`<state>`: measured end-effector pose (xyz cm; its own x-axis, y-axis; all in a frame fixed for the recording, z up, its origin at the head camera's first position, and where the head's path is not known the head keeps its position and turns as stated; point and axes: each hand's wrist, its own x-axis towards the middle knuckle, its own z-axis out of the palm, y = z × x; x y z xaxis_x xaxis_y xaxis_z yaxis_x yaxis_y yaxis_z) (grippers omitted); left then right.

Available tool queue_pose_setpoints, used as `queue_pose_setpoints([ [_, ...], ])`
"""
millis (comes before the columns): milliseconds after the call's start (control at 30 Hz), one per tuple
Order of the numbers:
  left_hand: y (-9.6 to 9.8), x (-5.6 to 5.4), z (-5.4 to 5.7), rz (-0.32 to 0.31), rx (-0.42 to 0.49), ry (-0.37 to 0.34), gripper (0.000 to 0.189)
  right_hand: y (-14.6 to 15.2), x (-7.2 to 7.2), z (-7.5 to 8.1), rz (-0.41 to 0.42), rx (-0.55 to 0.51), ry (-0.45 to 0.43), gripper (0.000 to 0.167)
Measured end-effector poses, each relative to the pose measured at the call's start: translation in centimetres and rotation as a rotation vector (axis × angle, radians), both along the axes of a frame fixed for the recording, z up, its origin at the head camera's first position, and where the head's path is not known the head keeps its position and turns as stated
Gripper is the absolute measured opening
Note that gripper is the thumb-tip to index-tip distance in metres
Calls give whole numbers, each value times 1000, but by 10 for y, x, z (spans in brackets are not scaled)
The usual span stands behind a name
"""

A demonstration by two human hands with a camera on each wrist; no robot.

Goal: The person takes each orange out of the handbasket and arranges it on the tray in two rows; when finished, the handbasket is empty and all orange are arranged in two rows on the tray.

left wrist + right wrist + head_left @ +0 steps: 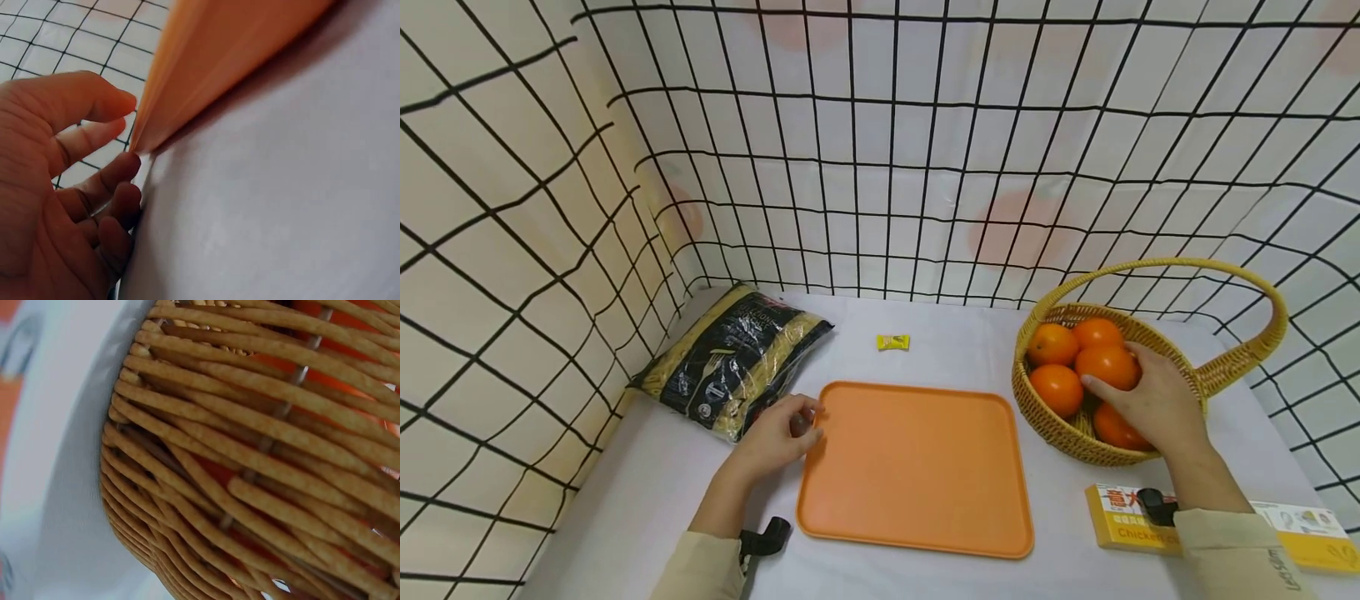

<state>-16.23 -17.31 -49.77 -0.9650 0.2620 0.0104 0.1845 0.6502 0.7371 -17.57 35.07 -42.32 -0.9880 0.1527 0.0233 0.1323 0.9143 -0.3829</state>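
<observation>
Right grip (1161,404): I am seeing it pinching one orange (1105,367) inside the wicker basket (1051,435).
Wicker basket: it is standing right of the tray (917,471), carrying other oranges (1056,391) too.
Left grip (775,440): its fingers are resting loosely spread at the tray's left rim.
Desk (880,579): one black bag (733,367) is lying leftward.
</observation>
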Motion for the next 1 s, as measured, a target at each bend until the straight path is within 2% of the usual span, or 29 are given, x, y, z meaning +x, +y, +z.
queue_pose_setpoints([
  [133, 2, 3, -2, 16, 5, 33, 21, 1, 1, 0, -8, -15, 6, 108],
  [333, 3, 11, -8, 35, 4, 94, 19, 0, 1, -4, -31, -52, 17, 107],
  [567, 3, 15, -11, 66, 47, 74, 15, 2, 0, -6, -33, -75, 14, 104],
  [800, 3, 18, -14, 86, 31, 46, 14, 2, 3, -5, -46, -91, 10, 103],
  [1000, 4, 16, -13, 98, 33, 66, 15, 0, 5, 0, -116, -193, -11, 102],
])
